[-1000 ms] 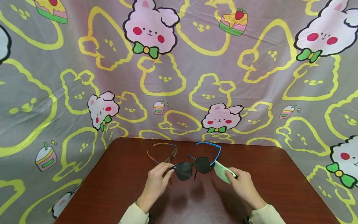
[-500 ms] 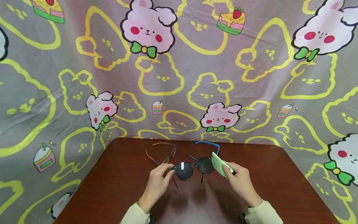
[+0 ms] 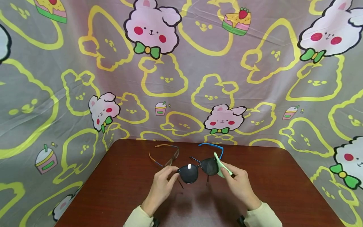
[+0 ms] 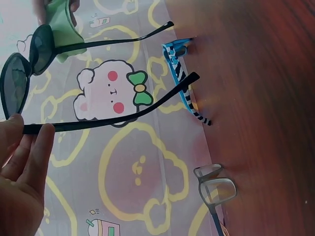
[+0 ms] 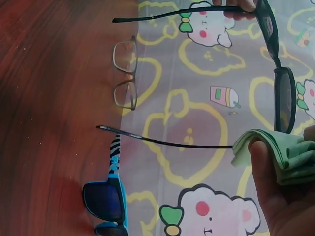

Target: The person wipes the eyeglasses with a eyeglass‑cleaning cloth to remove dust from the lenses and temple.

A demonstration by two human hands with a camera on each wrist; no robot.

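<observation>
Black sunglasses point(image 3: 189, 174) are held up above the table, lenses side by side and temples pointing away from the lenses. My left hand point(image 3: 161, 186) pinches them at the hinge corner of one lens, thumb and fingers on the frame in the left wrist view. A folded light green cloth point(image 5: 275, 152) is pinched in my right hand point(image 3: 236, 183). It overlaps the outer edge of the other lens and covers that hinge in the right wrist view. One black temple point(image 5: 187, 145) sticks out from beneath the cloth.
Behind the sunglasses, clear-lensed eyeglasses point(image 5: 125, 73) with orange-tipped temples lie on the brown table point(image 3: 113, 189). Blue-framed sunglasses point(image 5: 104, 200) with a striped temple lie to their right. A patterned cloth curtain point(image 3: 181, 72) hangs around the table's back and sides.
My right hand has moved left with the green cloth, bringing it onto the outer edge of the lens. The sunglasses have tilted and shifted slightly right, and my left hand keeps its hold.
</observation>
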